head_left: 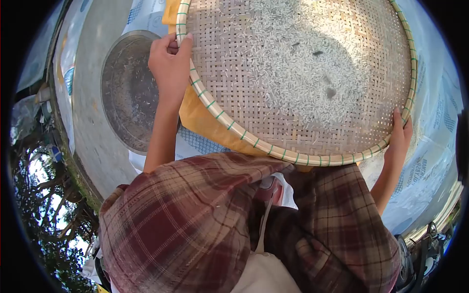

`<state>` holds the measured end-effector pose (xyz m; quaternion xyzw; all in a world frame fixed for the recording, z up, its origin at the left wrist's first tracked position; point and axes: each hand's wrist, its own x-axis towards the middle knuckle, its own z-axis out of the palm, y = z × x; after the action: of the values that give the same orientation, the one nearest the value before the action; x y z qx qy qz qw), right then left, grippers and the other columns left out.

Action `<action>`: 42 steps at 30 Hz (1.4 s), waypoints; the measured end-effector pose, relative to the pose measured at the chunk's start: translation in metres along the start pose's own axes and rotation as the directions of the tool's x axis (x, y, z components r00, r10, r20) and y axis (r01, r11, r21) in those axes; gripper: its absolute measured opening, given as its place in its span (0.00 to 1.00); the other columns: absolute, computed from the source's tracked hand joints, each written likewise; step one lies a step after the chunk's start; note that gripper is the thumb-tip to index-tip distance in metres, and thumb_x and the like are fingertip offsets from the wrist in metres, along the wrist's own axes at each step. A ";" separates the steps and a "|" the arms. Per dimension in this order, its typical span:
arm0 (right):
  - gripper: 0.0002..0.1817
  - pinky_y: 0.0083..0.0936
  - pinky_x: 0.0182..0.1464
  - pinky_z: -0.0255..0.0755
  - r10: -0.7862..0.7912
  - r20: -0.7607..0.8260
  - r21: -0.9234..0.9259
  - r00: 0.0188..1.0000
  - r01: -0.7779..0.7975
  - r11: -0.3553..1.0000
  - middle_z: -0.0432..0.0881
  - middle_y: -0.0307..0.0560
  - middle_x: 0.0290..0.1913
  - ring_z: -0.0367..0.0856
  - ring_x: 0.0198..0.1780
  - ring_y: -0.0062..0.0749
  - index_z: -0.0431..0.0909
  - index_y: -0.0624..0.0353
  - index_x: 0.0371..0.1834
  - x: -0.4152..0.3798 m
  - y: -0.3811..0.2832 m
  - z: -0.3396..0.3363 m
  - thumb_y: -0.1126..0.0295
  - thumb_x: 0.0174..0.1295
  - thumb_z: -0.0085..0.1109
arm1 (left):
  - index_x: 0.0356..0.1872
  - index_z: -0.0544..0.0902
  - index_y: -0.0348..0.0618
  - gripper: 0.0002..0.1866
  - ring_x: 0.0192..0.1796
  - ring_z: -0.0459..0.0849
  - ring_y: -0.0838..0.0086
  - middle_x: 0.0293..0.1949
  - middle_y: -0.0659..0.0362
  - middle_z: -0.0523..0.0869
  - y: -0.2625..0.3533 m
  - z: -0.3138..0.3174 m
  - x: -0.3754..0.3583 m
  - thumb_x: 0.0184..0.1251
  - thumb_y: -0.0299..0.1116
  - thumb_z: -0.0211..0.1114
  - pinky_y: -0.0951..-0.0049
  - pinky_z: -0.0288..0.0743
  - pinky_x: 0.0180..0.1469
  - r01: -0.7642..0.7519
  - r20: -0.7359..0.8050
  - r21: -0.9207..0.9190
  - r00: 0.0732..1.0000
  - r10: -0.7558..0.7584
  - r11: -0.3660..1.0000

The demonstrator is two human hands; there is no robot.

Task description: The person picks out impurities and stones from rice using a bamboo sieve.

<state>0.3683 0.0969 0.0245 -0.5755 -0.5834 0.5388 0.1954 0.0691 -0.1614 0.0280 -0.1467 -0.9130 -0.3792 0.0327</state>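
Observation:
A round woven bamboo winnowing basket [220, 83] spans the upper middle of the head view, its pale rim bound with green ties. White rice grains [298, 73] lie spread over its middle and right, with a few dark specks among them. My left hand [171, 63] is closed on the rim at the left, thumb over the edge. At the lower right, my right hand [400, 134] grips the rim too, the thumb on top and its other fingers mostly hidden beneath. Sunlight falls on the upper right of the basket.
Left of the basket, a wide grey basin [129, 93] with scattered grains stands on the concrete floor [88, 73]. Yellow material [207, 119] and printed white-blue sacks [430, 146] lie beneath. Tree branches [53, 195] show at lower left, a motorbike [425, 254] at lower right.

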 end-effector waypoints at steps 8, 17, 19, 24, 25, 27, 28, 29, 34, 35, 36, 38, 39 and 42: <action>0.20 0.26 0.41 0.67 -0.118 0.056 -0.390 0.991 0.131 0.911 0.77 0.48 0.33 0.73 0.36 0.30 0.73 0.65 0.41 -0.007 0.018 0.028 0.55 0.60 0.55 | 0.40 0.81 0.37 0.14 0.34 0.75 0.70 0.32 0.56 0.73 -0.039 0.001 0.009 0.57 0.36 0.62 0.70 0.69 0.40 -0.121 0.025 0.261 0.993 0.118 0.958; 0.28 0.39 0.57 0.58 -0.679 0.086 -0.663 0.729 0.550 0.507 0.70 0.53 0.51 0.67 0.55 0.44 0.70 0.63 0.51 -0.012 -0.012 0.047 0.53 0.55 0.60 | 0.35 0.82 0.42 0.06 0.35 0.76 0.74 0.31 0.61 0.78 0.026 0.007 -0.030 0.55 0.27 0.63 0.74 0.70 0.38 -0.493 0.241 -0.074 0.835 0.495 0.867; 0.27 0.39 0.58 0.58 -0.731 0.229 -0.682 0.643 0.642 0.351 0.70 0.52 0.53 0.67 0.56 0.44 0.70 0.62 0.52 -0.019 -0.019 0.063 0.54 0.55 0.59 | 0.33 0.81 0.42 0.05 0.36 0.76 0.73 0.29 0.61 0.78 0.034 0.019 -0.053 0.54 0.26 0.64 0.73 0.70 0.37 -0.454 0.461 -0.334 0.685 0.563 0.826; 0.25 0.39 0.59 0.57 -0.664 0.526 -0.565 0.531 0.802 0.194 0.68 0.48 0.58 0.64 0.61 0.43 0.71 0.58 0.53 -0.023 -0.014 0.087 0.56 0.55 0.59 | 0.30 0.80 0.43 0.05 0.34 0.75 0.67 0.28 0.60 0.76 0.035 0.044 -0.087 0.50 0.26 0.65 0.71 0.71 0.37 -0.516 0.586 -0.529 0.352 0.730 0.674; 0.26 0.39 0.61 0.56 -0.637 0.571 -0.546 0.518 0.819 0.177 0.67 0.48 0.60 0.63 0.62 0.43 0.69 0.56 0.55 -0.022 -0.010 0.089 0.56 0.55 0.58 | 0.30 0.80 0.43 0.05 0.34 0.75 0.67 0.28 0.60 0.76 0.033 0.046 -0.089 0.50 0.26 0.65 0.71 0.71 0.37 -0.517 0.588 -0.526 0.352 0.728 0.676; 0.27 0.38 0.62 0.55 -0.608 0.613 -0.527 0.505 0.834 0.161 0.65 0.47 0.62 0.62 0.63 0.43 0.68 0.55 0.57 -0.021 -0.006 0.092 0.56 0.56 0.58 | 0.30 0.79 0.41 0.06 0.34 0.74 0.67 0.28 0.60 0.75 0.030 0.049 -0.089 0.48 0.26 0.65 0.71 0.71 0.38 -0.589 0.607 -0.505 0.277 0.745 0.631; 0.28 0.38 0.62 0.54 -0.609 0.619 -0.533 0.497 0.834 0.139 0.65 0.47 0.62 0.62 0.63 0.43 0.68 0.55 0.58 -0.022 -0.004 0.093 0.56 0.56 0.58 | 0.30 0.79 0.41 0.06 0.34 0.74 0.67 0.28 0.60 0.75 0.029 0.050 -0.089 0.48 0.26 0.65 0.71 0.71 0.38 -0.588 0.607 -0.507 0.275 0.745 0.630; 0.28 0.38 0.62 0.54 -0.608 0.625 -0.539 0.489 0.834 0.117 0.64 0.47 0.63 0.61 0.64 0.42 0.67 0.54 0.59 -0.023 -0.002 0.094 0.55 0.56 0.58 | 0.30 0.78 0.40 0.07 0.34 0.74 0.67 0.29 0.60 0.75 0.029 0.050 -0.089 0.48 0.26 0.64 0.71 0.71 0.38 -0.619 0.607 -0.503 0.243 0.757 0.603; 0.29 0.38 0.63 0.53 -0.623 0.603 -0.543 0.498 0.828 0.137 0.63 0.46 0.64 0.60 0.64 0.41 0.66 0.53 0.60 -0.023 0.005 0.096 0.54 0.56 0.57 | 0.32 0.77 0.37 0.08 0.36 0.74 0.67 0.32 0.58 0.74 0.030 0.047 -0.089 0.48 0.25 0.62 0.72 0.71 0.40 -0.763 0.604 -0.453 0.119 0.788 0.462; 0.29 0.38 0.63 0.52 -0.624 0.598 -0.550 0.503 0.824 0.136 0.63 0.46 0.64 0.60 0.64 0.41 0.66 0.53 0.60 -0.023 0.005 0.097 0.54 0.57 0.57 | 0.33 0.76 0.37 0.09 0.37 0.75 0.67 0.32 0.58 0.74 0.030 0.046 -0.090 0.48 0.24 0.61 0.71 0.71 0.41 -0.798 0.594 -0.431 0.101 0.798 0.422; 0.29 0.38 0.63 0.52 -0.626 0.597 -0.549 0.502 0.824 0.137 0.63 0.46 0.64 0.60 0.64 0.41 0.66 0.53 0.60 -0.023 0.005 0.097 0.54 0.57 0.57 | 0.33 0.76 0.36 0.10 0.38 0.75 0.67 0.33 0.58 0.74 0.030 0.046 -0.090 0.47 0.24 0.61 0.71 0.72 0.42 -0.830 0.583 -0.409 0.082 0.808 0.380; 0.29 0.38 0.64 0.52 -0.620 0.601 -0.549 0.505 0.824 0.139 0.62 0.46 0.64 0.60 0.64 0.41 0.66 0.53 0.61 -0.023 0.004 0.096 0.54 0.57 0.57 | 0.34 0.76 0.37 0.09 0.38 0.75 0.66 0.33 0.58 0.75 0.028 0.048 -0.093 0.48 0.24 0.61 0.71 0.72 0.42 -0.793 0.572 -0.422 0.143 0.807 0.440; 0.29 0.38 0.64 0.52 -0.620 0.601 -0.549 0.505 0.824 0.139 0.62 0.46 0.64 0.60 0.64 0.41 0.66 0.53 0.61 -0.022 0.004 0.096 0.54 0.57 0.57 | 0.34 0.76 0.37 0.09 0.38 0.75 0.66 0.33 0.58 0.75 0.027 0.049 -0.094 0.50 0.24 0.61 0.70 0.72 0.43 -0.750 0.562 -0.437 0.203 0.802 0.496; 0.29 0.38 0.64 0.52 -0.623 0.601 -0.543 0.502 0.827 0.142 0.63 0.46 0.64 0.60 0.64 0.41 0.66 0.53 0.61 -0.023 0.004 0.096 0.54 0.57 0.57 | 0.34 0.76 0.38 0.07 0.38 0.77 0.67 0.34 0.57 0.77 0.031 0.043 -0.094 0.53 0.23 0.60 0.71 0.73 0.42 -0.503 0.641 -0.485 0.352 0.682 0.715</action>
<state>0.2949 0.0372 -0.0032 -0.1697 -0.9746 0.1181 0.0867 0.1698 -0.1333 0.0025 -0.6209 -0.6671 -0.3267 -0.2506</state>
